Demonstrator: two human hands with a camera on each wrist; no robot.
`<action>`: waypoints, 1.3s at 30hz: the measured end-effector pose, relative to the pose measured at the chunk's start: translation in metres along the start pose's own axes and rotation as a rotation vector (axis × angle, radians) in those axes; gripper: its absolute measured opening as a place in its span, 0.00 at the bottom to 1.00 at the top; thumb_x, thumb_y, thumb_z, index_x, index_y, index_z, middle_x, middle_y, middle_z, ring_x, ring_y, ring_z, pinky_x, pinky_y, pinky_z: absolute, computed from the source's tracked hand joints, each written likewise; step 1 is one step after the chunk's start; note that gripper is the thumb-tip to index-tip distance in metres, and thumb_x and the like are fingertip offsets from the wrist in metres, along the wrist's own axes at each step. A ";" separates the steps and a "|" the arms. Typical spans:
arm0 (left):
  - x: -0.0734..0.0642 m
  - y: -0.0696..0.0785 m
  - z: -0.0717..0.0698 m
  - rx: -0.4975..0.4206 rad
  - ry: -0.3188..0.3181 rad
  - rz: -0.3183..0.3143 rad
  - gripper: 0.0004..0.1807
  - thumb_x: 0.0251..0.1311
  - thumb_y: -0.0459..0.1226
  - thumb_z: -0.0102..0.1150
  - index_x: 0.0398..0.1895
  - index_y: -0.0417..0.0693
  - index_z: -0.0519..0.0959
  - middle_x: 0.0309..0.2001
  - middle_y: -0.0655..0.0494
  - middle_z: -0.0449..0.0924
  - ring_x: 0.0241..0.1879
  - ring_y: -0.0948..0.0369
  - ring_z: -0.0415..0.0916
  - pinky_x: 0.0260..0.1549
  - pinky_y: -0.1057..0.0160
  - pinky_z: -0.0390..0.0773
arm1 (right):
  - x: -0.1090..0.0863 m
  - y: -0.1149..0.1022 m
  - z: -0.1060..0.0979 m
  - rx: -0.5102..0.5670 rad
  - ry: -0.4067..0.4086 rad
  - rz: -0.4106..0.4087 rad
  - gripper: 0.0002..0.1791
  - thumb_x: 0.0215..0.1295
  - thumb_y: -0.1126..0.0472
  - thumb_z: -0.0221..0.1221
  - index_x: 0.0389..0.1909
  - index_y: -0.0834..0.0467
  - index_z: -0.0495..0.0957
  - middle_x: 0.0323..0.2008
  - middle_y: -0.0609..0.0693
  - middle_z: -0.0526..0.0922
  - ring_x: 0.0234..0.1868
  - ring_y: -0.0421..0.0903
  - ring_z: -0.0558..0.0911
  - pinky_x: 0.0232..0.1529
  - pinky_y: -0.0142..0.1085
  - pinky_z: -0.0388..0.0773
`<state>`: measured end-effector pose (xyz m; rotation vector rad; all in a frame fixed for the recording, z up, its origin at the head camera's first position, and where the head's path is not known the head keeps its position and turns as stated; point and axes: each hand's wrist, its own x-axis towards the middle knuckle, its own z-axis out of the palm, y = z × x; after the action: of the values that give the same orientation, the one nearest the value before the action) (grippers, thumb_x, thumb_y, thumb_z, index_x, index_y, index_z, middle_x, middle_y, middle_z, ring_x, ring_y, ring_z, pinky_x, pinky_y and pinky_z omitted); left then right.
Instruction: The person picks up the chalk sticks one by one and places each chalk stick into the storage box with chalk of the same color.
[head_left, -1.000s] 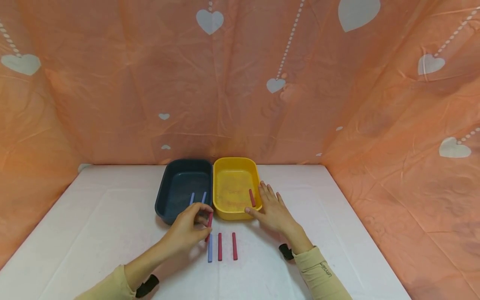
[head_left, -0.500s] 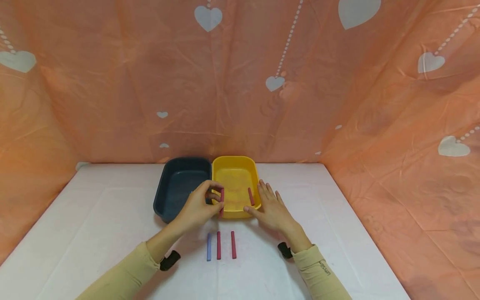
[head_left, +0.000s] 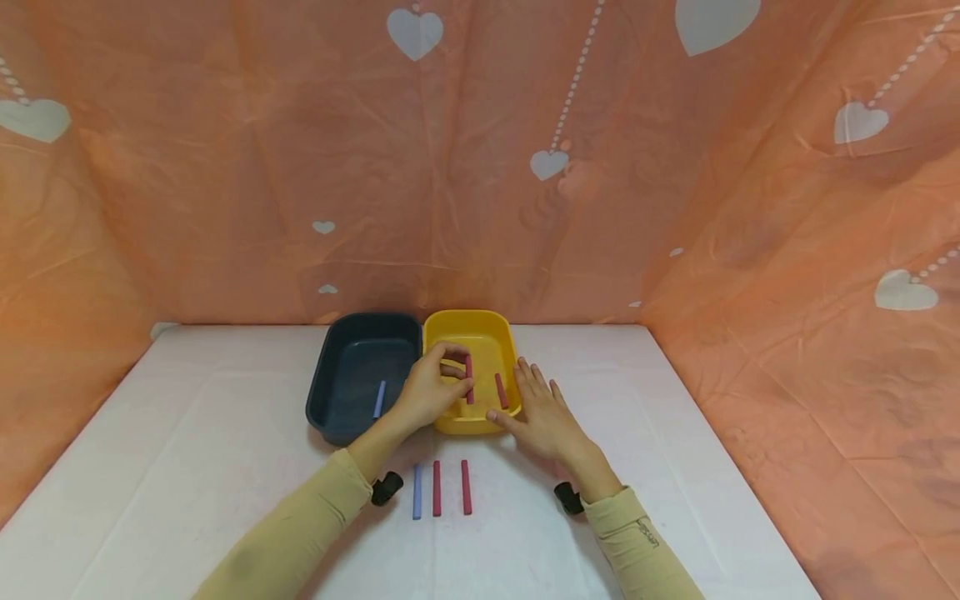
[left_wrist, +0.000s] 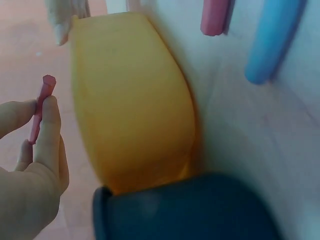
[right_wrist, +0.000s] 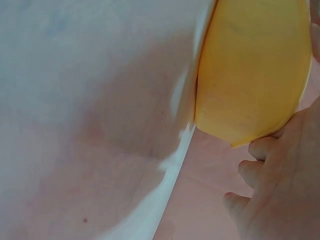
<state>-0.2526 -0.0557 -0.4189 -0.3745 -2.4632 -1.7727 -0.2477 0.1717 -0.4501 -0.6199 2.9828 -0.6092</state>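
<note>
Above the yellow tray (head_left: pixel 474 425), my left hand (head_left: pixel 429 390) pinches a slim red stick (head_left: pixel 469 380) upright between thumb and fingertips. The left wrist view shows this red stick (left_wrist: pixel 42 105) too, its faceted end sticking out past the fingers. My right hand (head_left: pixel 551 421) rests on the tray's right front corner, fingers straight along the side and thumb at the front rim. Another red stick (head_left: pixel 501 390) lies inside the tray near that hand. One blue stick (head_left: pixel 379 400) is in the dark blue tray (head_left: pixel 318 408); my left hand and wrist cover part of that tray.
On the white table in front of the trays lie a blue stick (head_left: pixel 417 492), a red stick (head_left: pixel 437 488) and a further red stick (head_left: pixel 467 487), roughly side by side. Both trays stand against each other near the orange backdrop (head_left: pixel 480 208).
My left hand has carried the red stick from over the row of sticks, up and to the right, to above the yellow tray. The right hand has stayed at the tray's corner.
</note>
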 end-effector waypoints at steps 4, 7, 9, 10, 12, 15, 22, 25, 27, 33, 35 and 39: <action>0.011 -0.004 0.009 -0.021 -0.004 -0.047 0.24 0.62 0.25 0.68 0.61 0.37 0.74 0.56 0.41 0.79 0.48 0.48 0.84 0.40 0.58 0.87 | 0.001 0.001 0.000 -0.003 -0.003 0.005 0.56 0.72 0.27 0.49 0.83 0.62 0.42 0.84 0.55 0.39 0.84 0.55 0.41 0.80 0.58 0.38; 0.019 -0.008 0.015 -0.030 -0.012 -0.081 0.24 0.62 0.24 0.68 0.61 0.36 0.74 0.55 0.40 0.78 0.48 0.46 0.84 0.40 0.57 0.87 | 0.002 0.001 0.000 -0.010 -0.001 0.010 0.56 0.72 0.27 0.48 0.83 0.61 0.42 0.84 0.55 0.38 0.84 0.54 0.40 0.80 0.58 0.38; 0.024 -0.011 0.018 -0.020 -0.021 -0.102 0.24 0.62 0.24 0.68 0.60 0.35 0.74 0.55 0.39 0.79 0.48 0.46 0.85 0.40 0.57 0.87 | 0.003 0.001 -0.001 -0.016 0.002 0.008 0.56 0.72 0.27 0.48 0.83 0.62 0.42 0.84 0.55 0.38 0.84 0.55 0.41 0.80 0.58 0.38; 0.026 -0.012 0.020 -0.006 -0.026 -0.110 0.24 0.61 0.24 0.68 0.60 0.35 0.74 0.54 0.39 0.79 0.48 0.46 0.85 0.41 0.57 0.87 | 0.003 0.001 -0.001 -0.018 0.005 0.008 0.56 0.72 0.27 0.49 0.83 0.62 0.42 0.84 0.55 0.39 0.84 0.55 0.41 0.80 0.58 0.39; 0.030 -0.014 0.022 0.030 -0.042 -0.135 0.24 0.61 0.26 0.69 0.60 0.35 0.74 0.53 0.40 0.80 0.48 0.46 0.85 0.43 0.57 0.87 | 0.004 0.000 -0.001 -0.019 0.009 0.005 0.56 0.72 0.27 0.49 0.83 0.62 0.43 0.84 0.56 0.40 0.84 0.55 0.41 0.80 0.58 0.39; 0.036 -0.014 0.025 0.082 -0.068 -0.177 0.24 0.61 0.28 0.70 0.60 0.36 0.75 0.53 0.41 0.80 0.48 0.48 0.84 0.46 0.57 0.86 | 0.005 0.000 -0.001 -0.022 0.011 0.005 0.56 0.72 0.27 0.49 0.83 0.62 0.43 0.84 0.57 0.41 0.84 0.56 0.42 0.79 0.59 0.40; 0.050 -0.018 0.032 0.056 -0.140 -0.305 0.23 0.61 0.27 0.69 0.59 0.34 0.75 0.50 0.40 0.81 0.42 0.52 0.83 0.43 0.59 0.86 | 0.004 -0.001 -0.001 -0.019 0.017 -0.003 0.56 0.72 0.28 0.50 0.83 0.63 0.44 0.84 0.58 0.43 0.83 0.57 0.43 0.79 0.60 0.41; 0.052 -0.021 0.035 0.035 -0.157 -0.346 0.23 0.60 0.25 0.69 0.57 0.33 0.75 0.49 0.39 0.81 0.41 0.52 0.82 0.42 0.59 0.87 | 0.004 -0.001 0.000 -0.020 0.015 -0.001 0.56 0.72 0.27 0.50 0.83 0.63 0.44 0.84 0.58 0.42 0.84 0.57 0.43 0.79 0.60 0.41; 0.053 -0.023 0.036 0.054 -0.161 -0.353 0.23 0.59 0.25 0.70 0.56 0.32 0.75 0.48 0.39 0.82 0.41 0.52 0.82 0.43 0.59 0.86 | 0.004 0.000 0.001 -0.020 0.013 -0.001 0.56 0.72 0.27 0.50 0.83 0.63 0.44 0.84 0.57 0.42 0.84 0.56 0.43 0.79 0.59 0.41; 0.055 -0.028 0.038 0.154 -0.164 -0.333 0.24 0.55 0.28 0.74 0.54 0.32 0.77 0.45 0.41 0.83 0.41 0.53 0.82 0.45 0.61 0.84 | 0.003 0.000 0.001 -0.014 0.019 -0.004 0.56 0.72 0.28 0.51 0.83 0.63 0.45 0.84 0.57 0.42 0.84 0.57 0.43 0.79 0.59 0.41; 0.055 -0.030 0.039 0.185 -0.165 -0.319 0.24 0.55 0.29 0.75 0.53 0.33 0.77 0.44 0.42 0.83 0.40 0.54 0.80 0.45 0.62 0.83 | 0.003 0.000 0.001 -0.013 0.010 0.002 0.56 0.72 0.28 0.50 0.83 0.62 0.44 0.84 0.57 0.41 0.84 0.56 0.43 0.79 0.59 0.40; 0.054 -0.031 0.041 0.250 -0.173 -0.279 0.23 0.55 0.31 0.77 0.52 0.33 0.78 0.41 0.45 0.82 0.38 0.56 0.77 0.42 0.63 0.80 | 0.002 0.000 0.001 -0.005 -0.003 0.009 0.56 0.72 0.28 0.51 0.83 0.62 0.43 0.84 0.56 0.40 0.84 0.55 0.41 0.80 0.58 0.38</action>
<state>-0.3094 -0.0182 -0.4500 -0.1766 -2.9422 -1.5461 -0.2496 0.1702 -0.4508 -0.6068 2.9834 -0.5990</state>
